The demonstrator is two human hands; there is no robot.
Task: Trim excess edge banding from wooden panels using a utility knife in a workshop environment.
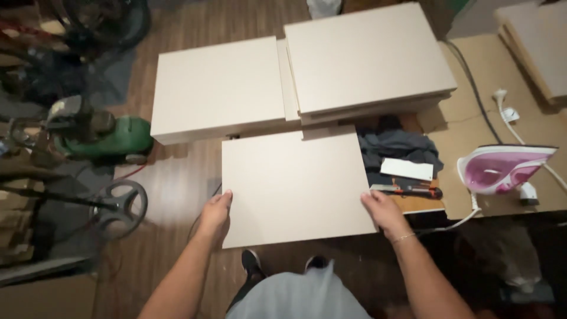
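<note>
Wood floor (177, 177) under stacked panels (218, 88)

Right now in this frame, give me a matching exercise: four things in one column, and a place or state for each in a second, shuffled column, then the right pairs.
Things:
1. beige board
2. clothes iron
3. utility knife
4. green machine

Places or states:
A. on the floor at far left
B. gripped at both side edges by the left hand and right hand
C. lying just beyond the right hand, beside dark cloth
D. resting at far right on a brown sheet, cord trailing

Pairs: 1-B, 2-D, 3-C, 4-A
</note>
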